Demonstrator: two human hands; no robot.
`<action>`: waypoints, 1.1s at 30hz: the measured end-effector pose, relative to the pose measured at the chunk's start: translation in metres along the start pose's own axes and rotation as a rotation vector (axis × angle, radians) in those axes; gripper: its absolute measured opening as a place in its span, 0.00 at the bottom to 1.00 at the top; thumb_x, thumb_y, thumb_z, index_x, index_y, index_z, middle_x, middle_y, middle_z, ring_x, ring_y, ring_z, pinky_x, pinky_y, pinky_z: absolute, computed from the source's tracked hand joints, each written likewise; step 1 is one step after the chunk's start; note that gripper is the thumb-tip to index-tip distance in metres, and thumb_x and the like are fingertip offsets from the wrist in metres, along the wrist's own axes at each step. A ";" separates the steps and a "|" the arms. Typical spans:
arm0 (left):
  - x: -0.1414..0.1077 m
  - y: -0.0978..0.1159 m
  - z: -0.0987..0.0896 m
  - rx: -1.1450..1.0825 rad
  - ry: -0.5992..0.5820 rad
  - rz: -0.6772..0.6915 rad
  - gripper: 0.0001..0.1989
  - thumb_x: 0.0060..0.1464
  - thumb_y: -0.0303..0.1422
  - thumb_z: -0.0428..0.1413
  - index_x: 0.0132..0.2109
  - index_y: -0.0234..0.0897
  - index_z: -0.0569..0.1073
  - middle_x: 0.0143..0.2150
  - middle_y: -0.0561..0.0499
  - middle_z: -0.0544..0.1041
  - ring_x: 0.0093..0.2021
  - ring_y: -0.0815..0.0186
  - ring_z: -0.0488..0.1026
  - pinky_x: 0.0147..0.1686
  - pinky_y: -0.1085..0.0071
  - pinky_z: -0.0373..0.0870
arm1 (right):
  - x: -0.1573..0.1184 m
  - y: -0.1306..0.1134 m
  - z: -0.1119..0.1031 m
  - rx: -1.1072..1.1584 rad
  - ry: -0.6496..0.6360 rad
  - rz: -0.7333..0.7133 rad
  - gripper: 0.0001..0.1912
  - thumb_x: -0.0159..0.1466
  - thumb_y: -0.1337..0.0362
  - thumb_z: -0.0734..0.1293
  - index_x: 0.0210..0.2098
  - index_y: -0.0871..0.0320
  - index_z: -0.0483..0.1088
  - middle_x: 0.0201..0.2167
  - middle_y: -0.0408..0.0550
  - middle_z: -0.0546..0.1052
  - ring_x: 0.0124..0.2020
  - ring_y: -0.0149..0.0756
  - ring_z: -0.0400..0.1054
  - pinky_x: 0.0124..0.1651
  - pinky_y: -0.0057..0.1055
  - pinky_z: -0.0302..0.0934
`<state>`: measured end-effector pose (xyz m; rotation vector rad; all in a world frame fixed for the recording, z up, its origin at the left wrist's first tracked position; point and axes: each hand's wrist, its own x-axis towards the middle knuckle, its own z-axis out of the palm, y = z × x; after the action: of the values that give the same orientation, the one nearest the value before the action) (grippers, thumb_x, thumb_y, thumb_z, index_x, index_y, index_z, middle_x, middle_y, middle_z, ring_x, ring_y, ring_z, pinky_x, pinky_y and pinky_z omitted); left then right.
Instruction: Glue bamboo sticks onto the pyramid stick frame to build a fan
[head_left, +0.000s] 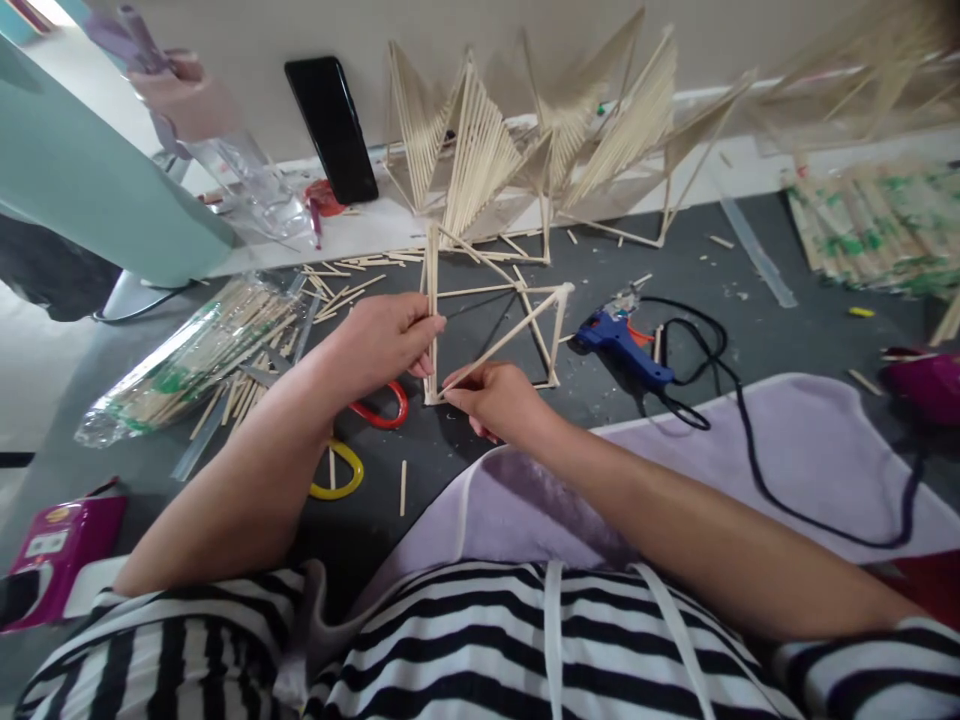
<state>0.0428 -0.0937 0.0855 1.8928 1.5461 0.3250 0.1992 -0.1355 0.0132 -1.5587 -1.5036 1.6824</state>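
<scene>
A small frame of thin wooden sticks stands on the dark grey table in front of me. My left hand pinches the upright sticks at the frame's left side. Close to the lower left corner, my right hand is closed on the end of a slanting wooden stick, whose far end meets the frame's upper right corner. To the right of the frame lies a blue hot glue gun with a dark cord. Scissors with a red and a yellow handle lie partly under my left arm.
Several finished stick structures stand along the wall beside a black phone. Packed sticks lie left, more stick packs right. A lilac cloth covers the near right edge. A bottle stands back left.
</scene>
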 end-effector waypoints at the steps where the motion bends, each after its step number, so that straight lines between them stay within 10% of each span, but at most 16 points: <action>1: 0.000 -0.001 0.000 -0.001 0.001 0.000 0.12 0.58 0.40 0.49 0.30 0.39 0.69 0.22 0.54 0.76 0.25 0.64 0.76 0.27 0.72 0.70 | 0.001 -0.001 0.001 0.034 -0.016 0.021 0.09 0.59 0.65 0.64 0.39 0.58 0.74 0.09 0.35 0.63 0.10 0.27 0.55 0.14 0.24 0.51; 33: -0.004 0.000 -0.007 -0.019 0.019 0.032 0.16 0.59 0.46 0.48 0.31 0.40 0.67 0.25 0.53 0.77 0.26 0.64 0.77 0.30 0.71 0.73 | 0.012 -0.001 0.008 -0.004 0.012 -0.112 0.07 0.54 0.66 0.63 0.28 0.59 0.73 0.14 0.38 0.67 0.11 0.25 0.59 0.15 0.22 0.53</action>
<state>0.0380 -0.0953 0.0913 1.9058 1.5211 0.3713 0.1881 -0.1292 0.0068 -1.4558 -1.5584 1.6059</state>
